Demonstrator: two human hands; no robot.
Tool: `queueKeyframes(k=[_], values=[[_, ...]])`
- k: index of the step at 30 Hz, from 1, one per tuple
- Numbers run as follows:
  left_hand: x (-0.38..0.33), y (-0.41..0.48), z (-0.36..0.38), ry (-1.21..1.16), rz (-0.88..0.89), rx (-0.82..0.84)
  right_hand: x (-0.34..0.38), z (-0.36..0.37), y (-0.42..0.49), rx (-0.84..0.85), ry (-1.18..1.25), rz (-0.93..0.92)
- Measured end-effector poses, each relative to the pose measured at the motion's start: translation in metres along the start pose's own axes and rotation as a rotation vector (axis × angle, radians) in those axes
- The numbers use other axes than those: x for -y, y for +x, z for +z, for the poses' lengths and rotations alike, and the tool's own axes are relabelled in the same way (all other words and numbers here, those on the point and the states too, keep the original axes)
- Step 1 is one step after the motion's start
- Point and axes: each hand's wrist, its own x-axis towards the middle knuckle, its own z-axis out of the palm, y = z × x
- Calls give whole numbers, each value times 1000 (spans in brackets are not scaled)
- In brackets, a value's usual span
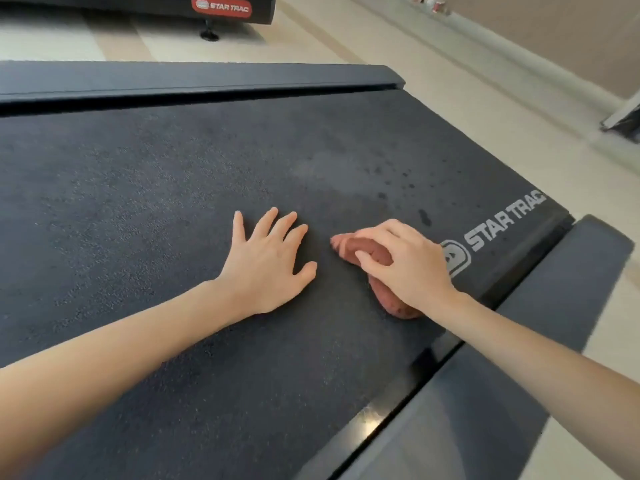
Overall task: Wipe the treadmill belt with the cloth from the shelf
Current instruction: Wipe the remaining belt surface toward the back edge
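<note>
Treadmill belt [138, 202] across most of the view: dark, pebbled, running from the bottom edge outward. Closest in, two bare forearms reaching over it, the left from the lower left corner, the right crossing the grey side rail [485, 393] at lower right. Between rail and belt, a glossy black strip [377, 414] with a glint of light on it.

Further out, left hand [266, 261] laid palm-down on the belt, fingers straight and spread, holding nothing. Just beside it, across a narrow gap of bare belt, right hand [405, 261] on top of the cloth [370, 249], fingers curled over it and thumb tucked against its side, gripping it. Cloth reddish-brown, bunched into a wad, lying on the belt near the logo end, showing past the fingertips toward the left hand and again beneath the wrist.

Beyond the right hand, white STAR TRAC logo [502, 223] printed on the belt, partly hidden by the knuckles. Past that, a scatter of dark spots [405, 178] beside a paler smeared patch.

Farther still, far side rail [194, 81] along the belt's other edge, then pale floor [450, 98]. At the very top, base of a second machine [221, 6] with a red STAR TRAC badge, standing on a small black foot. At upper right, a wall ledge [502, 39], blurred.
</note>
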Motion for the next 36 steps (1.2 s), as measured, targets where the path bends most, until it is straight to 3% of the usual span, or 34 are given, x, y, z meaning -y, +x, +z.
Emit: queueKeyframes(k=[4, 7, 11, 17, 25, 30, 36], values=[[-40, 7, 13, 14, 102, 21, -96, -21, -10, 12, -104, 578], [-46, 6, 21, 76, 118, -9, -99, -23, -6, -30, -122, 756], [-43, 5, 22, 88, 123, -12, -56, -18, -13, -2, -167, 668], [-48, 4, 24, 132, 100, -9, -5, -18, -38, 64, -149, 355], [-50, 11, 22, 108, 118, -47, -21, -18, -37, 56, -94, 243], [-57, 31, 20, 35, 159, -79, -50, -15, -21, -34, -16, 246], [-66, 53, 25, -32, 204, -104, -111, -7, 19, -12, -73, 282]])
